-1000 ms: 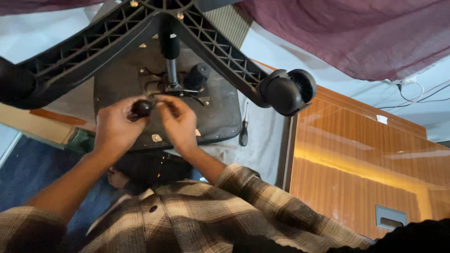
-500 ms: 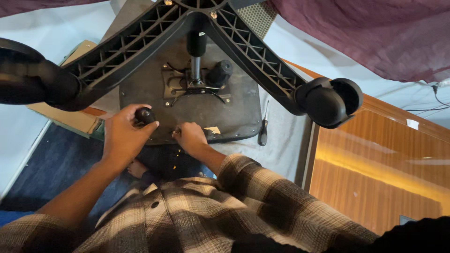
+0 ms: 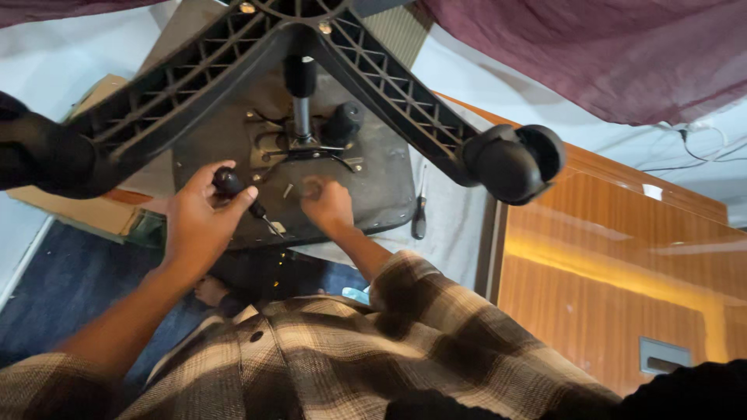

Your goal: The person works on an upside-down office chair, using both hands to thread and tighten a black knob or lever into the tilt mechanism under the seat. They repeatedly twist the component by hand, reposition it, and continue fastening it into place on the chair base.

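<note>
Left hand (image 3: 198, 225) grips a black-handled screwdriver (image 3: 233, 189); right hand (image 3: 327, 204) pinches at the upturned chair's grey underside (image 3: 373, 179).

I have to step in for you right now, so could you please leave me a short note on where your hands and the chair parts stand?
Left hand: closed around the black handle of a screwdriver, its tip angled down toward the seat underside.
Right hand: fingers pressed on the grey seat plate, near the metal mechanism; I cannot tell whether they pinch a screw.
The office chair is overturned, its black star base and a caster up toward the camera. A second screwdriver lies on the white sheet beside the seat.
Done: mechanism sits on the plate.
Left: whether its screws are tight cannot be seen.
</note>
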`<state>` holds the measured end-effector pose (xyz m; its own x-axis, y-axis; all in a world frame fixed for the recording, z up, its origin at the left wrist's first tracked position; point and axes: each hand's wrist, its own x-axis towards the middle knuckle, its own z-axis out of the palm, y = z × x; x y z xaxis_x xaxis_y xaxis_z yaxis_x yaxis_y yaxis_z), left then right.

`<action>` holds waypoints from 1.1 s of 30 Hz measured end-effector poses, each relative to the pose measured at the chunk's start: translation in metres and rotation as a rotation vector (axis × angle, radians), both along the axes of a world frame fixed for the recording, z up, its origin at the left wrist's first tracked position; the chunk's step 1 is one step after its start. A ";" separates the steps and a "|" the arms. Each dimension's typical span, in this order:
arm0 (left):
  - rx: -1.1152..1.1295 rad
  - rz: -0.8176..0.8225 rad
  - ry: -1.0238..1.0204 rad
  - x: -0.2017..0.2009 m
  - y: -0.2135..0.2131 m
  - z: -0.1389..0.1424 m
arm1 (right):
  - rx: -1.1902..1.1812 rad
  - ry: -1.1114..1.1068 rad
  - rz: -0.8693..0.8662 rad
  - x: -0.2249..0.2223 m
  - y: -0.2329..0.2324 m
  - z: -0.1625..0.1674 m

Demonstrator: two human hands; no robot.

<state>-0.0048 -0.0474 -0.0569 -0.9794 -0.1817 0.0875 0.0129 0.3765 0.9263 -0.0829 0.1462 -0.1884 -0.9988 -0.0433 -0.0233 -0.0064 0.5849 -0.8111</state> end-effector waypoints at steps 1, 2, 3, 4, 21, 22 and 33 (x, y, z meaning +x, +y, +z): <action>0.043 -0.011 0.029 -0.001 0.006 0.000 | -0.079 0.031 0.064 0.002 0.005 0.008; 0.004 -0.002 0.013 -0.002 0.012 0.000 | -0.157 0.065 0.129 0.003 0.009 0.018; -0.034 0.008 -0.002 -0.004 0.020 0.000 | -0.234 0.099 0.193 0.003 0.015 0.028; -0.073 0.018 -0.017 -0.006 0.028 0.000 | -0.243 0.196 0.321 0.003 0.021 0.039; 0.245 0.193 -0.088 0.011 -0.050 0.039 | -0.425 0.215 0.314 0.025 0.060 0.116; 0.204 0.215 -0.165 0.017 -0.047 0.048 | -0.424 0.238 0.334 0.027 0.052 0.116; 0.066 0.163 0.093 0.030 -0.020 0.133 | -0.395 0.096 0.574 0.041 -0.033 0.128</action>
